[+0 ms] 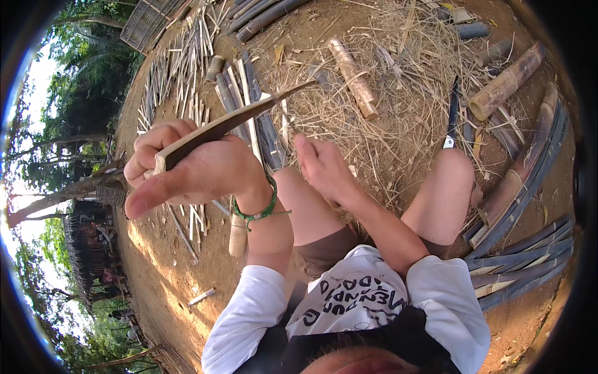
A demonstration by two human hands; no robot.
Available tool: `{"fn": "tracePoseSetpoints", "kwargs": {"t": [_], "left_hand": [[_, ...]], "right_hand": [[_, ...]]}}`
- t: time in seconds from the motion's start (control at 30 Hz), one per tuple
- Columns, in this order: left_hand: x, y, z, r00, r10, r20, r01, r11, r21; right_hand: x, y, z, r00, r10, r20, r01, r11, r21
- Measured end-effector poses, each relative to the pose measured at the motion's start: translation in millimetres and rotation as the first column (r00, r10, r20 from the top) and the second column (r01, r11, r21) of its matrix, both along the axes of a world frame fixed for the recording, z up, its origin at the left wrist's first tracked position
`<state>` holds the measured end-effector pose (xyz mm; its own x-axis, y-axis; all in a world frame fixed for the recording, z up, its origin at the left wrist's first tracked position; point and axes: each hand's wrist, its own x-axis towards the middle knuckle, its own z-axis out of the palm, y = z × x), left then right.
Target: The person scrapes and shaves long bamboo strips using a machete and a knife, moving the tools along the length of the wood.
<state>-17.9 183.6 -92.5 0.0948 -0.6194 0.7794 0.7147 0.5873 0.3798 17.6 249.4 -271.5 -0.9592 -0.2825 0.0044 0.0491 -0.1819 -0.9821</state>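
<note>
My left hand, with a green cord round its wrist, is raised at the left. Its fingers are wrapped round a split bamboo strip, brown on its broad side and pale along the cut edge. The strip slants up to the right, its far end narrowing over the ground. My right hand is closed in front of my knees, below the strip and apart from it. What its fingers hold, if anything, I cannot make out.
Bamboo shavings litter the ground ahead. Among them lie a bamboo section and a long dark blade beside my right knee. A thicker bamboo tube and split bamboo lengths lie right. Pale strips are spread at the far left.
</note>
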Motion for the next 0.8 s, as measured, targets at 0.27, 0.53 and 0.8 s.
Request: {"fn": "tracePoseSetpoints", "kwargs": {"t": [0.27, 0.53, 0.8], "left_hand": [[0, -5, 8, 0.994, 0.096, 0.058, -0.095, 0.995, -0.025], [22, -33, 104, 0.990, 0.124, 0.069, -0.119, 0.990, -0.073], [-11, -33, 71, 0.974, 0.170, 0.150, -0.150, 0.979, -0.137]], "right_hand": [[-45, -8, -87, 0.993, -0.035, 0.111, 0.011, 0.978, 0.208], [-4, -2, -36, 1.000, -0.023, -0.005, 0.023, 0.977, 0.211], [-7, -2, 21, 1.000, -0.004, 0.021, 0.001, 0.985, 0.173]]}}
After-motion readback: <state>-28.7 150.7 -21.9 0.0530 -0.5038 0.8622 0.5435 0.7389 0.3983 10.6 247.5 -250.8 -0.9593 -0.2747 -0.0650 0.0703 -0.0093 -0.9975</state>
